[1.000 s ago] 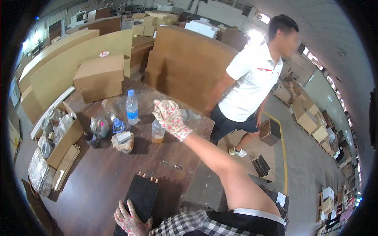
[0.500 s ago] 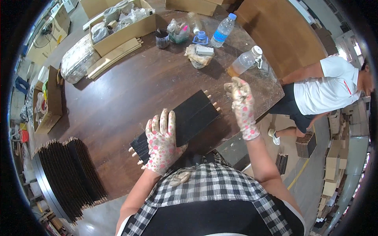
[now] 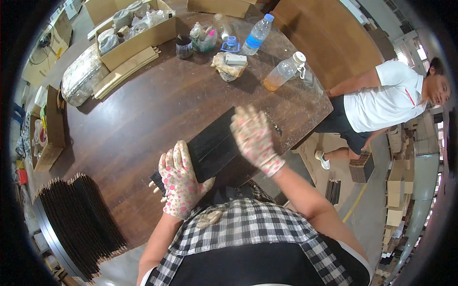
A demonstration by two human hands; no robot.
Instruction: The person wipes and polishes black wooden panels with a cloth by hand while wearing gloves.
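Since the earlier frame, the right hand (image 3: pixel 253 136) has moved in from the far right of the black board (image 3: pixel 212 145) to its far right end, covering it. That hand is blurred; whether it grips or only touches the board cannot be told. The left hand (image 3: pixel 180 183), in a flowered glove, lies over the near left end with its fingers stretched out, not clenched. The board rests aslant on the near side of the brown bench (image 3: pixel 119 133), pale pegs (image 3: pixel 155 186) jutting from its left end. Farther right on the bench, a bottle with amber liquid (image 3: pixel 280 75) stands near a blue-capped bottle (image 3: pixel 257 37). A stack of black pegged boards (image 3: pixel 78 221) sits at the near left. Beyond the right edge stands a person in a white shirt (image 3: pixel 381 102).
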